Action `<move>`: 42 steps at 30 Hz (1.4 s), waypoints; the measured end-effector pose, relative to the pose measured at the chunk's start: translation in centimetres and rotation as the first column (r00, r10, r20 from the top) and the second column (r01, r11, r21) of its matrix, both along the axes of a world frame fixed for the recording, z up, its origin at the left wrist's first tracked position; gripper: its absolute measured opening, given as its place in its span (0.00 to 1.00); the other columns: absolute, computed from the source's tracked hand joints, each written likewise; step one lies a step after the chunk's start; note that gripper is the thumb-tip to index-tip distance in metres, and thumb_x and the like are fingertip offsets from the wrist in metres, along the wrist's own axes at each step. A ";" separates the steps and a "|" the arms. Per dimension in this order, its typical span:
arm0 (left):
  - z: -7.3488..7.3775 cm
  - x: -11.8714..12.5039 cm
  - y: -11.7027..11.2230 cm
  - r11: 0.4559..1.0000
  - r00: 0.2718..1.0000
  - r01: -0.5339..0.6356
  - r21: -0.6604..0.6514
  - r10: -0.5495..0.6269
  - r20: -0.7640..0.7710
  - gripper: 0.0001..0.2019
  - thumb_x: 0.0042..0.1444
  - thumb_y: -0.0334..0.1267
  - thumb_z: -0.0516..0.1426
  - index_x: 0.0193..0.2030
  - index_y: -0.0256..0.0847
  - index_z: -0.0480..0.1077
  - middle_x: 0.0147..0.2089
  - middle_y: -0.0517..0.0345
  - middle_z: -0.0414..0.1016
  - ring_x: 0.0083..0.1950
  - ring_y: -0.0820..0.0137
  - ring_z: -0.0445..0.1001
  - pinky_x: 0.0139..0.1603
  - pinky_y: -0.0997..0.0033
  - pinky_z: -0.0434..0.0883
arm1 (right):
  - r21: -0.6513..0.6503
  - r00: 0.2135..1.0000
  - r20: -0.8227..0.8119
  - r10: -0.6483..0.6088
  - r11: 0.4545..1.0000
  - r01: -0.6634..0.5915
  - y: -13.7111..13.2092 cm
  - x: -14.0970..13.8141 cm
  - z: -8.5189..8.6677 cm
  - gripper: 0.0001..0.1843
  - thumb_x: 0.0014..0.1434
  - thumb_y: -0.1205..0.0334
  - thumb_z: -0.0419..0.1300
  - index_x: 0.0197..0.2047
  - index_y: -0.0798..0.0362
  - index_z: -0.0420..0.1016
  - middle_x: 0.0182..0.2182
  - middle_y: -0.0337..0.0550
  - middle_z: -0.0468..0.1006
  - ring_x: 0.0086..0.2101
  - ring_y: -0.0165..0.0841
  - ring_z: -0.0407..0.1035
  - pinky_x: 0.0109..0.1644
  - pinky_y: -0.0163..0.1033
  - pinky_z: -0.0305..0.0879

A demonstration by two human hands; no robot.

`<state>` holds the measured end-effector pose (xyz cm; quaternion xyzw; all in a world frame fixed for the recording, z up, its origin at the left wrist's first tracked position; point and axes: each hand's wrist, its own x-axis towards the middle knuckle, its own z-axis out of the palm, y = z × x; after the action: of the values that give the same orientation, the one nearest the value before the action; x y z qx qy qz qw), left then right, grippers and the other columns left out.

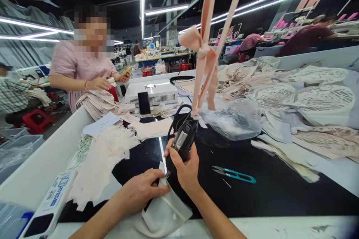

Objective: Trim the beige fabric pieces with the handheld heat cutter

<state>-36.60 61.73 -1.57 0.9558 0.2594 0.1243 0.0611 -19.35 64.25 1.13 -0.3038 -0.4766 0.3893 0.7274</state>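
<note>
My right hand (185,164) is wrapped around a black hand-held power tool (183,140) with a silver plate on its side. The tool hangs from knotted peach fabric straps (204,50), and its small metal tip points down by my left fingers. My left hand (146,190) grips a pale, sheer fabric piece (165,209) between thumb and fingers, close to that tip. The fabric drapes over the table's front edge. To the right, teal thread snips (235,174) lie on the black table surface (269,194).
Cream fabric pieces (98,160) lie left, beside a white boxed device (46,205). Behind are a phone (144,103), a white vented box (151,92) and a clear plastic bag (232,117). Lace pieces (316,97) are heaped right. A co-worker (84,59) stands across the left edge.
</note>
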 end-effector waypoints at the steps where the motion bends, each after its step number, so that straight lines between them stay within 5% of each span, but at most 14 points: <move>1: 0.0 0.0 0.0 1.000 1.000 -0.004 -0.004 0.004 0.003 0.21 0.66 0.23 0.49 0.59 0.49 0.68 0.63 0.50 0.66 0.60 0.65 0.71 0.58 0.71 0.72 | -0.001 1.000 0.010 0.004 1.000 -0.004 0.1 0.1 0.0 0.11 0.60 0.60 0.64 0.45 0.46 0.68 0.28 0.31 0.75 0.25 0.27 0.69 0.32 0.34 0.69; 10: 0.2 0.9 -0.1 0.979 0.977 -0.133 -0.153 0.155 0.145 0.23 0.65 0.24 0.49 0.62 0.47 0.67 0.61 0.51 0.72 0.60 0.66 0.73 0.61 0.67 0.73 | -0.043 0.969 0.234 -0.083 0.995 0.095 1.0 3.4 0.8 0.19 0.54 0.51 0.69 0.43 0.47 0.68 0.33 0.36 0.76 0.32 0.33 0.70 0.39 0.39 0.71; 16: -0.9 2.4 -0.4 0.977 0.972 -0.169 -0.131 0.187 0.145 0.14 0.64 0.30 0.57 0.55 0.42 0.72 0.58 0.48 0.73 0.62 0.59 0.72 0.64 0.52 0.72 | -0.019 0.867 0.494 -0.072 0.995 0.094 0.4 7.3 1.8 0.31 0.58 0.48 0.66 0.61 0.47 0.62 0.52 0.47 0.76 0.49 0.41 0.72 0.56 0.49 0.69; 19: -1.6 2.1 -0.4 0.984 0.981 -0.152 -0.097 0.162 0.109 0.11 0.64 0.32 0.57 0.53 0.41 0.71 0.58 0.48 0.73 0.61 0.57 0.73 0.64 0.46 0.71 | 0.023 0.700 0.707 -0.101 0.992 0.120 -0.3 10.8 1.3 0.35 0.60 0.48 0.64 0.66 0.47 0.59 0.56 0.49 0.74 0.53 0.42 0.71 0.58 0.50 0.69; 23: -1.8 1.6 0.0 0.987 0.986 -0.117 -0.108 0.129 0.105 0.04 0.68 0.34 0.54 0.45 0.43 0.69 0.56 0.51 0.72 0.58 0.60 0.74 0.65 0.47 0.70 | 0.034 0.399 0.908 -0.129 0.971 0.235 -1.9 16.6 0.3 0.24 0.64 0.49 0.61 0.60 0.46 0.69 0.49 0.47 0.79 0.50 0.42 0.73 0.56 0.51 0.71; 27: -1.0 1.8 0.0 0.989 0.989 -0.108 -0.105 0.118 0.087 0.06 0.69 0.35 0.51 0.40 0.42 0.67 0.51 0.53 0.73 0.53 0.62 0.76 0.66 0.45 0.68 | 0.008 0.281 0.957 -0.078 0.970 0.243 -3.5 21.1 -0.8 0.19 0.65 0.48 0.59 0.54 0.48 0.76 0.50 0.51 0.80 0.51 0.47 0.73 0.56 0.55 0.70; 30: 0.0 2.4 -0.3 0.988 0.991 -0.116 -0.104 0.121 0.051 0.05 0.69 0.34 0.53 0.48 0.42 0.68 0.50 0.54 0.73 0.52 0.64 0.75 0.66 0.48 0.68 | -0.009 0.213 0.976 -0.037 0.977 0.211 -4.1 22.6 -2.0 0.21 0.65 0.45 0.57 0.52 0.50 0.77 0.51 0.55 0.79 0.50 0.51 0.73 0.55 0.57 0.70; 33: 0.5 3.1 -0.5 0.991 0.993 -0.111 -0.077 0.114 0.030 0.08 0.66 0.34 0.56 0.51 0.42 0.69 0.50 0.54 0.73 0.52 0.63 0.74 0.66 0.49 0.68 | -0.021 0.168 0.986 -0.012 0.981 0.192 -4.1 22.7 -2.9 0.20 0.67 0.47 0.52 0.47 0.51 0.78 0.44 0.56 0.79 0.42 0.49 0.73 0.47 0.56 0.70; 36: 0.4 3.6 -0.6 0.991 0.995 -0.096 -0.098 0.098 0.013 0.02 0.65 0.33 0.58 0.43 0.41 0.69 0.46 0.56 0.72 0.48 0.65 0.73 0.65 0.50 0.67 | -0.025 0.150 0.989 -0.006 0.979 0.203 -4.1 22.1 -3.1 0.15 0.67 0.53 0.51 0.41 0.50 0.75 0.37 0.52 0.77 0.37 0.46 0.70 0.43 0.51 0.68; 42: 0.2 4.0 -0.7 0.998 0.996 -0.061 -0.019 0.060 -0.061 0.08 0.69 0.30 0.51 0.35 0.41 0.63 0.37 0.60 0.69 0.40 0.68 0.73 0.66 0.47 0.65 | -0.066 0.200 0.980 0.011 0.960 0.271 -5.4 21.2 -2.1 0.08 0.66 0.60 0.46 0.34 0.47 0.59 0.29 0.44 0.71 0.28 0.39 0.67 0.34 0.43 0.63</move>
<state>-32.64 61.04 -1.37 0.9502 0.2911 0.0943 0.0595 1.85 58.87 -1.00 -0.5990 -0.7516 0.0998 0.2574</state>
